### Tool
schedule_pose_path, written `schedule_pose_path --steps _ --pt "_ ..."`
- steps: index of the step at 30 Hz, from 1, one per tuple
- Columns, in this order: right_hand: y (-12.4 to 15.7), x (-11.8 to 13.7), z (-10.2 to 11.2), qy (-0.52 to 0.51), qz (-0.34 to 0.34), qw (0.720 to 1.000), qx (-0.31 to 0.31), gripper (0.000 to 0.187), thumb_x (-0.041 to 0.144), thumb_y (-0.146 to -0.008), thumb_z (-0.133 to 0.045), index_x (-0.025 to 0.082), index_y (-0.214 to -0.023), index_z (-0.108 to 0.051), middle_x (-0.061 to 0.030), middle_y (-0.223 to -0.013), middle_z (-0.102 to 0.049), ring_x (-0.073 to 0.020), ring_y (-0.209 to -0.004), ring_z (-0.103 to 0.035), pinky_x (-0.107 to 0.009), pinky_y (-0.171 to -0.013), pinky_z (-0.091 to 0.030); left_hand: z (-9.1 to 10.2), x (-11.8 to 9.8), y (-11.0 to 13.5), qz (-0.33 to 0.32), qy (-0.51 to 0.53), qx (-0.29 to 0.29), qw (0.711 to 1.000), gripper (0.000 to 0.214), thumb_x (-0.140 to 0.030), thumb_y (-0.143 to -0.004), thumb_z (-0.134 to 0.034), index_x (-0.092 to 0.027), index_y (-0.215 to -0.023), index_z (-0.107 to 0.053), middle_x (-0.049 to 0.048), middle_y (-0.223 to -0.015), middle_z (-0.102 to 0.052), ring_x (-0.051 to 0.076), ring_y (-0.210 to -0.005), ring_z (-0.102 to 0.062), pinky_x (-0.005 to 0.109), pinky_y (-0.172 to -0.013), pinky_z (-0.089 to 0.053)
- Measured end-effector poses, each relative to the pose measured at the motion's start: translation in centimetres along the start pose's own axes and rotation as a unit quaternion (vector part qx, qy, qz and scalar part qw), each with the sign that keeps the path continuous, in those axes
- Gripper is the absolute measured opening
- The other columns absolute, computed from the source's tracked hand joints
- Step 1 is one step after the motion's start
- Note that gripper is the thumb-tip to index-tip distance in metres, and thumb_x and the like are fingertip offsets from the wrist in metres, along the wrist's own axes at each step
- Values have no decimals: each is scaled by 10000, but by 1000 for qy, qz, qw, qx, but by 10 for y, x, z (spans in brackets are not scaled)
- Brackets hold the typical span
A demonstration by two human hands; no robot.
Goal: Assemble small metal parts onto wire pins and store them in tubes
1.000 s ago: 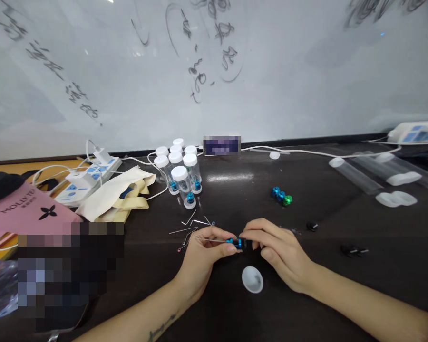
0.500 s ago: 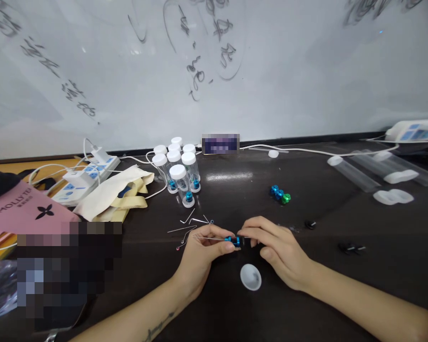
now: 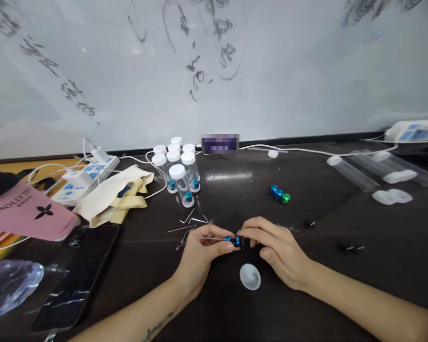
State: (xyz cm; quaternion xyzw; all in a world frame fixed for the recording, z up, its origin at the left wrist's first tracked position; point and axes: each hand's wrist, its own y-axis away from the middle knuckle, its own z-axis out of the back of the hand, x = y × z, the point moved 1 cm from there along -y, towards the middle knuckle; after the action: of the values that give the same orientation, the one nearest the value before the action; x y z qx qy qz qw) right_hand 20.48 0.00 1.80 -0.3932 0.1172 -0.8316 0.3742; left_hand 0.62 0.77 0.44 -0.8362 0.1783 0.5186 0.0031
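In the middle of the view my left hand (image 3: pixel 209 244) pinches a small shiny blue spool-like piece (image 3: pixel 230 241) between thumb and fingers. A thin straight metal wire (image 3: pixel 209 237) runs out of its left end, across the palm. At the piece's other end is a black part (image 3: pixel 243 241), with the fingertips of my right hand (image 3: pixel 276 249) closed about it. The right thumb is a little lower, and the exact grip is partly hidden. Below the hands lies a small white cap (image 3: pixel 250 276). Several bent metal wires (image 3: pixel 185 229) lie beside my left hand.
Several clear tubes with white lids (image 3: pixel 178 172) stand behind the left hand. Blue and green spool-like pieces (image 3: pixel 279 194) lie behind the right. Black parts (image 3: pixel 350 248), clear tubes (image 3: pixel 356 174) and white caps (image 3: pixel 392 196) lie rightward; a phone (image 3: pixel 80 278) and power strip (image 3: pixel 107 167) lie leftward.
Both hands stay almost in place on the blue piece. Nothing has been visibly taken up or let go.
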Motion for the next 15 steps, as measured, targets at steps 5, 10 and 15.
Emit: schedule_pose_path --steps 5,10,15 --pt "-1 0 0 6 5 1000 -2 534 516 -1023 -222 163 -1193 -585 -115 -1073 -582 -169 -762 -596 -348 -680 -516 0 0 0 -3 2 8 1000 158 -142 -632 -838 -160 -754 -739 27 -775 -753 127 -728 -665 245 -769 -496" --pt "-2 1 0 3 0 1000 -15 537 525 -1020 -229 156 -1214 -567 -118 -1056 -593 -162 -722 -594 -341 -652 -521 0 -1 1 -2 7 6 1000 166 -143 -627 -841 -160 -754 -735 26 -779 -754 132 -722 -672 254 -767 -503" --pt "-2 1 0 7 9 1000 -4 537 521 -1021 -221 162 -1179 -588 -116 -1041 -597 -177 -763 -599 -353 -681 -521 0 0 1 -2 3 7 1000 162 -137 -629 -840 -160 -752 -737 26 -779 -756 123 -728 -670 241 -770 -498"
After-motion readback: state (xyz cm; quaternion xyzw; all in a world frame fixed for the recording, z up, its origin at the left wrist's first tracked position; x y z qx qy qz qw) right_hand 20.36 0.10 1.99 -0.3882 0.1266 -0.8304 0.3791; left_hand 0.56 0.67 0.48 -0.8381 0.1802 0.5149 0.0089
